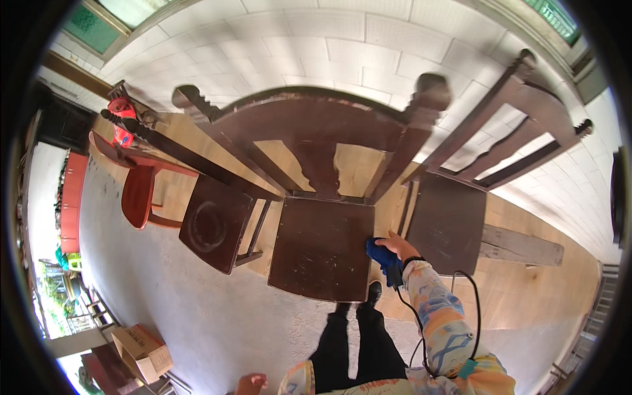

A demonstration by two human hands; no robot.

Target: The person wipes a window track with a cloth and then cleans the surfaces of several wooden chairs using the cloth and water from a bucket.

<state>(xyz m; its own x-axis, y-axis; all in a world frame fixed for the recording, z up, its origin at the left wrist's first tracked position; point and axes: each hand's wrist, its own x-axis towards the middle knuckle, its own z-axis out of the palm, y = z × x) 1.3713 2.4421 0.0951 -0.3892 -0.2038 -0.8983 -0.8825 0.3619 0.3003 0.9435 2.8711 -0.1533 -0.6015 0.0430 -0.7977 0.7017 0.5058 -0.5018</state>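
Observation:
Directly before me stands a dark brown wooden chair (323, 247), its curved backrest towards the wall and its seat marked with small pale scuffs. My right hand (399, 245) grips a blue cloth (381, 255) at the right edge of this seat. The cloth hangs down beside the edge, near a black device with a cable by my wrist. My left hand (252, 382) is low at the bottom of the view, away from the chairs, with its fingers curled; the picture cuts part of it off, and nothing shows in it.
Dark wooden chairs stand on the left (217, 222) and right (447, 222), close by. Farther left is a reddish wooden chair (138, 195). A wooden board (523, 245) lies right of the chairs. An open cardboard box (143, 353) sits lower left. A white block wall (345, 54) rises behind.

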